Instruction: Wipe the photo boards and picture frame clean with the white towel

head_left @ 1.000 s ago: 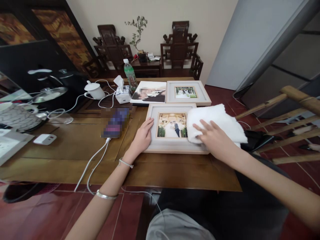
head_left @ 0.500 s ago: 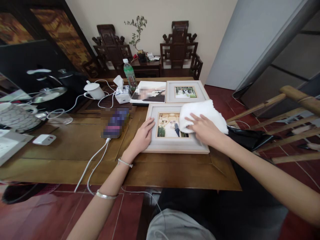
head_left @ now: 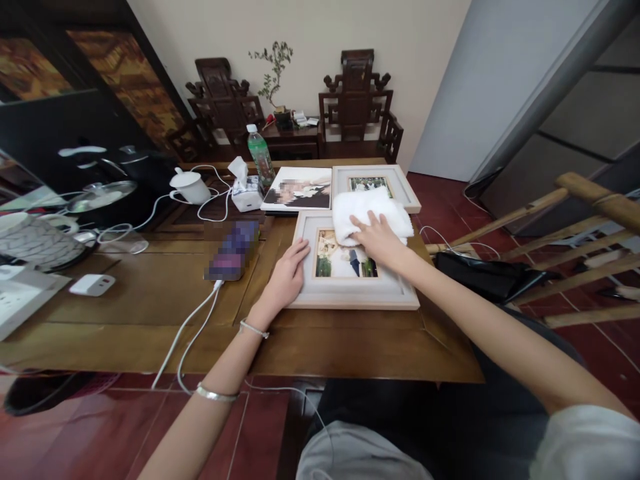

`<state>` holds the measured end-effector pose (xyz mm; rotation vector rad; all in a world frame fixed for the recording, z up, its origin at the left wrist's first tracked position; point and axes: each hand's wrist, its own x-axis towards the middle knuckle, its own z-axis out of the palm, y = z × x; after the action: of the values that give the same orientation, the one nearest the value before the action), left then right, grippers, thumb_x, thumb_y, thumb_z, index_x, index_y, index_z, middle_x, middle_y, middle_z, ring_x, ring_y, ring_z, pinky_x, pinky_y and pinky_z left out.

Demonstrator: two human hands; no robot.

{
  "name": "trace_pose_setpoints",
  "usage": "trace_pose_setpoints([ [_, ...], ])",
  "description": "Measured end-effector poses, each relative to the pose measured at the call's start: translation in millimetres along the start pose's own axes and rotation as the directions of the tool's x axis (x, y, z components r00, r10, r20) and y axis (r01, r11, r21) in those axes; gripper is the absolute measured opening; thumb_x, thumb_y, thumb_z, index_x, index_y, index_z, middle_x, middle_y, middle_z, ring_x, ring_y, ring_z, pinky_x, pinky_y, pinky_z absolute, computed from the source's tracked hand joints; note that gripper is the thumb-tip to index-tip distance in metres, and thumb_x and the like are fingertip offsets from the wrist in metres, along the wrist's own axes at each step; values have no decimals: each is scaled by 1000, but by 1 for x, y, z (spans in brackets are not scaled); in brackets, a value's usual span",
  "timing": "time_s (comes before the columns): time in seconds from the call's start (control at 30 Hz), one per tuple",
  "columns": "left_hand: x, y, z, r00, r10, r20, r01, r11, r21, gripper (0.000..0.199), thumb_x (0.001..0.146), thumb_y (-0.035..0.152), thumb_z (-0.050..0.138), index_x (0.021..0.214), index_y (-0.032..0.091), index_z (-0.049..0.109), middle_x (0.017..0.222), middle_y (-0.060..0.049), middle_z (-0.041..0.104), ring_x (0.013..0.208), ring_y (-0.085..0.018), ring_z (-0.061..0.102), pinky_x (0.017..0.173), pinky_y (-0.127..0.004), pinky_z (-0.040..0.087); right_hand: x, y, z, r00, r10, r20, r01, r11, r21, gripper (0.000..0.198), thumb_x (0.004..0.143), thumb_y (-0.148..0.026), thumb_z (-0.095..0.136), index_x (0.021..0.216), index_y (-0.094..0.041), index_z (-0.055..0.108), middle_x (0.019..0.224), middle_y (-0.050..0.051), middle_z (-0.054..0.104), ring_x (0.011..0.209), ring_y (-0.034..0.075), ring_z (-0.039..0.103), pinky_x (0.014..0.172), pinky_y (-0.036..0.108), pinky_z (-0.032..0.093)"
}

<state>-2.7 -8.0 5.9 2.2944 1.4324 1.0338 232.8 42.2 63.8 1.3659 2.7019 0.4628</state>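
Observation:
A light wooden picture frame [head_left: 350,301] with a wedding photo lies flat near the table's front edge. My left hand [head_left: 289,275] holds its left side, with the fingers over the rim. My right hand [head_left: 376,241] presses a folded white towel [head_left: 367,207] against the frame's upper part, fingers spread over the cloth. The towel covers the photo's upper edge and overlaps a second picture frame [head_left: 407,190] lying behind. Left of that second frame lies a flat photo print or album [head_left: 320,193] with a white top edge.
On the wooden table [head_left: 150,333] to the left are a charging phone [head_left: 233,250], a tissue box [head_left: 247,195], a green-labelled bottle [head_left: 259,153], a lidded white cup [head_left: 191,187] and a white charger [head_left: 93,285]. A wooden chair [head_left: 595,200] stands at the right.
My right hand has slid the towel left and slightly away from me across the frame, uncovering its right side. My left hand stays on the left rim.

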Motion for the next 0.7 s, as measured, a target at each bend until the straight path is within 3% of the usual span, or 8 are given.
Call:
trace_pose_setpoints([
  [0.23,0,-1,2,1000,9,-18,-8,1000,7,40,87,12,35,120,8,59,134,-16,53,132,-25,41,112,-45,32,-74,-38,-49,972,-129,195,106,987,123,49,74,2,47,117,-17,63,143,14,42,120,43,44,89,57,41],
  [0.37,0,0,2,1000,6,-22,-6,1000,2,40,86,11,36,120,9,59,134,-15,53,132,-24,41,112,-45,32,-108,-53,-82,932,-280,232,204,931,301,49,73,3,45,114,-18,64,138,12,49,112,33,55,88,45,47],
  [0.43,0,1,2,1000,5,-17,-4,1000,1,41,86,11,36,121,12,58,135,-14,52,133,-24,40,112,-47,31,-113,-58,-87,924,-303,231,216,916,339,49,73,2,46,113,-19,64,140,12,47,115,36,53,88,46,47],
  [0.53,0,1,1,1000,3,-1,-3,1000,10,41,87,11,36,122,10,57,135,-15,52,133,-25,40,112,-47,31,-104,-60,-73,940,-275,202,194,918,347,58,73,3,42,124,-19,58,147,10,38,128,42,38,92,55,43],
  [0.7,1,0,-1,1000,20,17,-20,1000,20,42,87,12,35,123,6,56,135,-18,51,133,-25,39,112,-46,31,-59,-35,-22,985,-110,130,72,962,262,68,70,8,37,129,-20,54,153,8,26,138,43,16,100,69,25],
])
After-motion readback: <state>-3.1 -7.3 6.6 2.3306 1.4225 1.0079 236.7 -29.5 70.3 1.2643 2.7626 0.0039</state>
